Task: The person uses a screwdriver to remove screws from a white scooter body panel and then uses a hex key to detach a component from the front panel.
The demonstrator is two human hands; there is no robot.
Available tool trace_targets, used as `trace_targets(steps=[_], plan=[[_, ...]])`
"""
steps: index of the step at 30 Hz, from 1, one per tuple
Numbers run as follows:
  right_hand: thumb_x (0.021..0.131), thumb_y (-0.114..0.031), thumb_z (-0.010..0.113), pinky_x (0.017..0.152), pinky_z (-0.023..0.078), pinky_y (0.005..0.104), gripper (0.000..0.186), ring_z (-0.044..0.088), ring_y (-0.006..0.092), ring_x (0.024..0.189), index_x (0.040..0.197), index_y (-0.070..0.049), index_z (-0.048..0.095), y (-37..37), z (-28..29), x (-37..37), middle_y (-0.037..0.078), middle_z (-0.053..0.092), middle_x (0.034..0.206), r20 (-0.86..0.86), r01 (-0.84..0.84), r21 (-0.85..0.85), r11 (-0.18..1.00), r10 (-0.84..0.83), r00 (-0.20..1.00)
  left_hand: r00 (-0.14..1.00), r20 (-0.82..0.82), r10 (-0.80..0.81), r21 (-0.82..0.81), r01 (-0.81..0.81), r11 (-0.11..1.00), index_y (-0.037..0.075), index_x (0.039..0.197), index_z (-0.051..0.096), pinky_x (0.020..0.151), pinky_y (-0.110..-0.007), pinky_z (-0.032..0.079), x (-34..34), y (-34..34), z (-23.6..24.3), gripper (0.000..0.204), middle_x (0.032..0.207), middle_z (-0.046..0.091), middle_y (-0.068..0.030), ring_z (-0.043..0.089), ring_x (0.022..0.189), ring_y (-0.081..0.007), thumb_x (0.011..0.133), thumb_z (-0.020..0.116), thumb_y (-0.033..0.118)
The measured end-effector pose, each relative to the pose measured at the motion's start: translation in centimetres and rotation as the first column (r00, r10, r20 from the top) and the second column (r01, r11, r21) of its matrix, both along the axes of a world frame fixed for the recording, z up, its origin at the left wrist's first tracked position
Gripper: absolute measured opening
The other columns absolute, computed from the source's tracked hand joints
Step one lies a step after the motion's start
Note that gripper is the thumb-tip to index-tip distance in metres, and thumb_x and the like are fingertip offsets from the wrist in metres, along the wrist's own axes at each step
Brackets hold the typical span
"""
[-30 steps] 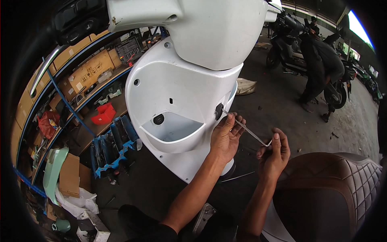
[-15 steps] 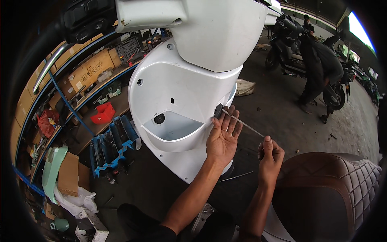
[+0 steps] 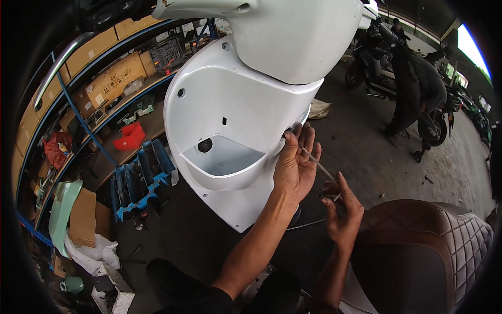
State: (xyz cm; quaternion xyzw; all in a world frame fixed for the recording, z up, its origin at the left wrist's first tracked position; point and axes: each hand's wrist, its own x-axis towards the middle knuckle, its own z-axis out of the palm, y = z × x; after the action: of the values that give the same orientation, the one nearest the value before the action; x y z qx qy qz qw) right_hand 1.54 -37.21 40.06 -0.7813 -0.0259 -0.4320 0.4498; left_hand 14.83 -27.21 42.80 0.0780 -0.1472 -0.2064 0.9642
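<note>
A white scooter front panel (image 3: 201,112) with a moulded storage pocket stands before me. At its right edge my left hand (image 3: 296,170) reaches up, palm toward me, thumb and fingertips closed around a small black part, mostly hidden. My right hand (image 3: 345,212), lower and to the right, holds a thin metal rod tool (image 3: 322,169) with a short crossbar end showing between thumb and fingers. The shaft slopes up across my left fingers toward the black part; its tip is hidden.
At the left are shelves with cardboard boxes (image 3: 117,78), a red bin (image 3: 129,136) and a blue cantilever toolbox (image 3: 141,180). A brown quilted seat (image 3: 423,251) fills the lower right. Beyond, a person in dark clothes (image 3: 418,78) bends beside a black motorcycle (image 3: 374,70).
My right hand has shifted its grip on the rod tool, its fingers now looser and more spread. My left hand has moved slightly right and up, hiding more of the black part.
</note>
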Motion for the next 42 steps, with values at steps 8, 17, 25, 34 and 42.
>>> trace_targets(steps=[8,17,25,34,42], plan=[[0.104,-0.041,0.063,0.08,0.059,0.0342,0.058,0.077,0.0233,0.094,0.147,-0.002,0.056,-0.4,0.8,0.7,0.016,0.078,0.113,-0.004,0.089,-0.016,0.996,-0.089,0.996,0.998,-0.027,0.065,-0.095,-0.067,0.993,0.015,0.129,0.064,0.104,-0.037,0.051,0.1,-1.4,-1.2,0.039,0.13,0.07,0.0023,0.066,0.121,-0.0105,0.096,0.072,0.035],[0.108,-0.051,0.052,0.062,0.054,0.0297,0.06,0.071,0.0181,0.068,0.119,0.005,0.07,-0.5,1.4,1.7,0.014,0.077,0.086,0.054,0.132,0.019,0.991,-0.133,0.99,0.995,-0.095,0.034,-0.13,-0.047,0.99,0.014,0.119,0.068,0.098,-0.035,0.047,-0.1,-1.2,-0.8,0.029,0.121,0.075,0.0025,0.07,0.113,-0.0091,0.097,0.072,0.033],[0.108,-0.038,0.059,0.044,0.036,0.0254,0.045,0.046,0.0104,0.048,0.106,0.006,0.064,-1.4,2.0,2.1,0.007,0.062,0.068,0.267,-0.386,0.91,0.149,0.502,0.823,0.997,0.071,-0.014,-0.2,0.028,0.979,0.007,0.118,0.068,0.091,-0.029,0.054,0.6,-1.3,-0.7,0.032,0.113,0.077,-0.0012,0.071,0.085,-0.0074,0.099,0.069,0.032],[0.103,-0.026,0.069,0.053,0.046,0.0258,0.026,0.062,0.0129,0.06,0.095,-0.002,0.068,0.4,0.4,1.6,0.003,0.062,0.067,0.007,0.365,0.131,0.922,-0.369,0.929,1.0,-0.017,0.016,-0.16,-0.018,0.987,0.005,0.119,0.066,0.101,-0.028,0.055,0.3,-1.4,-0.2,0.032,0.108,0.076,-0.0011,0.07,0.082,-0.0058,0.099,0.068,0.03],[0.106,-0.034,0.063,0.048,0.034,0.0267,0.035,0.046,0.0106,0.049,0.09,-0.003,0.061,0.6,2.7,0.8,0.004,0.056,0.065,0.02,-0.18,0.806,0.564,0.278,0.96,0.983,-0.133,0.125,-0.067,-0.135,0.989,0.002,0.12,0.066,0.101,-0.025,0.053,-0.1,-1.7,-0.1,0.038,0.101,0.073,-0.0001,0.061,0.073,-0.0045,0.098,0.069,0.033]])
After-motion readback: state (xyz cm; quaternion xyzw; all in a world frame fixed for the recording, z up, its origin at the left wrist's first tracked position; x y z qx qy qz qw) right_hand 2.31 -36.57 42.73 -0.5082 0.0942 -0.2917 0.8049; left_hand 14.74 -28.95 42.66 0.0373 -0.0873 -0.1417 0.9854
